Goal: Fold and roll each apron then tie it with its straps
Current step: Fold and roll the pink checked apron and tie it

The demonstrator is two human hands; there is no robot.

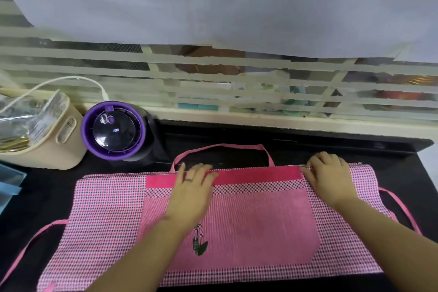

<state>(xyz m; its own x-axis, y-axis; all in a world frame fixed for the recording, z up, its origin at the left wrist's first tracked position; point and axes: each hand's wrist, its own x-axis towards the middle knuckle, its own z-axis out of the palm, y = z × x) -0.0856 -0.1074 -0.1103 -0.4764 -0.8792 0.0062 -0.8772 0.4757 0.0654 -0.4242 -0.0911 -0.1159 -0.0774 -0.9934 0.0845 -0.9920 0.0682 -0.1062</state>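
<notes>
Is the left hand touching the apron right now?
Touching. The head view shows the left hand lying flat on the pink apron, with its fingers at the apron's far edge.

A pink checked apron (106, 216) lies spread flat across the black desk (308, 147), its long side running along the desk's front edge. A plain pink pocket (260, 225) sits in the middle, topped by a darker pink band (258, 176) and stitched with a small flower (200, 242). The neck loop (220, 147) arcs toward the desk's back edge. One waist strap (26, 246) trails off to the left edge, and the other strap (400, 206) runs to the right.
</notes>
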